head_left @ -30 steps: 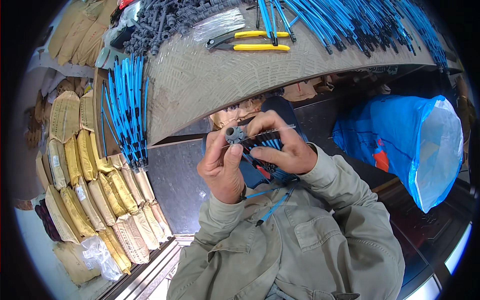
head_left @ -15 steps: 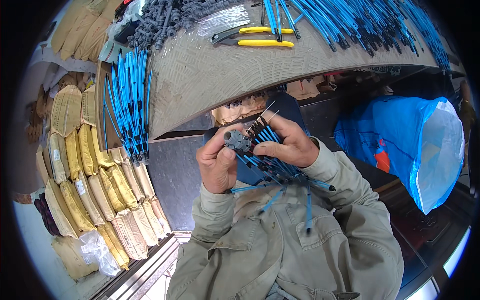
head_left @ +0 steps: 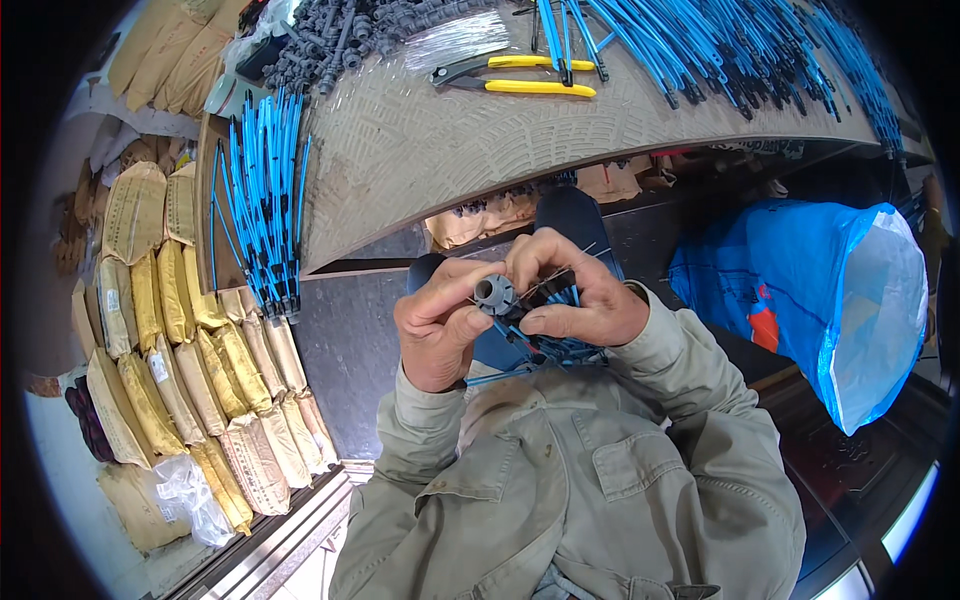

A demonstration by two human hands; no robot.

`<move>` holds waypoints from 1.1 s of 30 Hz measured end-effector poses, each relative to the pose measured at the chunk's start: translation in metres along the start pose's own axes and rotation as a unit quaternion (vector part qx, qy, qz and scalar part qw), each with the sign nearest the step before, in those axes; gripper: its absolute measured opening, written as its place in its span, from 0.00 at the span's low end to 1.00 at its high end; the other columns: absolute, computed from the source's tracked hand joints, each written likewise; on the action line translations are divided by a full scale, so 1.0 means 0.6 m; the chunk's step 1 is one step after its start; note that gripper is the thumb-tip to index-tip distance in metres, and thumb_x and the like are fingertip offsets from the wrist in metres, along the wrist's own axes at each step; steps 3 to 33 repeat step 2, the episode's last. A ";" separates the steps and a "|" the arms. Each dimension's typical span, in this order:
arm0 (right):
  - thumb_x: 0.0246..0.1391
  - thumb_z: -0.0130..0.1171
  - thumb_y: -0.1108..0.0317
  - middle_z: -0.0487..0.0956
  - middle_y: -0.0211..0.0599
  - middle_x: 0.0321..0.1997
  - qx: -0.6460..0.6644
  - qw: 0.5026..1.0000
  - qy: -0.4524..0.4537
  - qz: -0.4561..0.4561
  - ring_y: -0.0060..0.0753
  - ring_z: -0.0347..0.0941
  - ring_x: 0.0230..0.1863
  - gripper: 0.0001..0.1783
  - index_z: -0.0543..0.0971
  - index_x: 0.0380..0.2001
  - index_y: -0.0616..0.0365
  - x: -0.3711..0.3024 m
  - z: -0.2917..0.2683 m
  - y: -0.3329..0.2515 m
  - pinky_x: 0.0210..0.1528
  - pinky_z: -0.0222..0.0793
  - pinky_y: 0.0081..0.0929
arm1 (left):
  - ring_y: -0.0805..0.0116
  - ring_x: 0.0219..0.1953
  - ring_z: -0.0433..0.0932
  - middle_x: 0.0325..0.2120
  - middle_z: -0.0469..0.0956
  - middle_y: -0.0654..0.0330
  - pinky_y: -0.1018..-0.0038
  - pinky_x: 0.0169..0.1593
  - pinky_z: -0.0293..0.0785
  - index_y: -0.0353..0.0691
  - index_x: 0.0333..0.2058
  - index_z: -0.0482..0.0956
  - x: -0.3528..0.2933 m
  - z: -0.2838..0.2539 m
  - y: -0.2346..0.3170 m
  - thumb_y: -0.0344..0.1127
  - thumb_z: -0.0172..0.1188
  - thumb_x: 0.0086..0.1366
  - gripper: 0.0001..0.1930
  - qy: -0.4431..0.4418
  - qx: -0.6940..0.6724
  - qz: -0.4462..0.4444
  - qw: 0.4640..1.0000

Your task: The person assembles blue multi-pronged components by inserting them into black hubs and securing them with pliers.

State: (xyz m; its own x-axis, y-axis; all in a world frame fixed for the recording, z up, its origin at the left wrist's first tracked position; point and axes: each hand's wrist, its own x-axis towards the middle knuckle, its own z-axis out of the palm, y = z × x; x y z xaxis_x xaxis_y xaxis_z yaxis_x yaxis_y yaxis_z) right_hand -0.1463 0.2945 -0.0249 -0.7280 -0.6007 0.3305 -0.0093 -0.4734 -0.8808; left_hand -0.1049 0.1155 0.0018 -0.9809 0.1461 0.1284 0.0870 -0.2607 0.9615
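Observation:
Above my lap, the fingers of my left hand [head_left: 440,330] close around a grey plastic fitting [head_left: 494,293], its round open end facing up toward me. Several blue tubes with black ends [head_left: 565,297] fan out behind and below the fitting, mostly covered by my hands. My right hand [head_left: 580,295] is curled at the fitting's right side, thumb and forefinger bent toward it. A few thin metal wires [head_left: 588,252] stick out past its fingers; whether it grips wire or tube ends is partly hidden.
On the table [head_left: 400,170] ahead lie yellow-handled pliers [head_left: 540,88], a bundle of clear thin strips [head_left: 457,42], grey fittings [head_left: 350,35] and many blue tubes [head_left: 700,50]. More tubes [head_left: 262,200] rest at its left edge. Stacked paper packages [head_left: 200,370] are left; a blue sack [head_left: 800,290] stands right.
My right hand has moved up and left against the fitting. The fitting has turned more toward me, and the tubes that spread over my lap are now mostly behind my hands.

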 end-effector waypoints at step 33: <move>0.47 0.63 0.65 0.65 0.34 0.38 0.013 1.000 0.010 0.016 0.29 0.62 0.43 0.19 0.65 0.38 0.54 -0.002 0.002 0.003 0.47 0.57 0.26 | 0.67 0.44 0.70 0.42 0.71 0.51 0.73 0.49 0.64 0.28 0.42 0.76 -0.001 -0.007 -0.006 0.46 0.65 0.52 0.26 -0.003 0.019 -0.004 1.000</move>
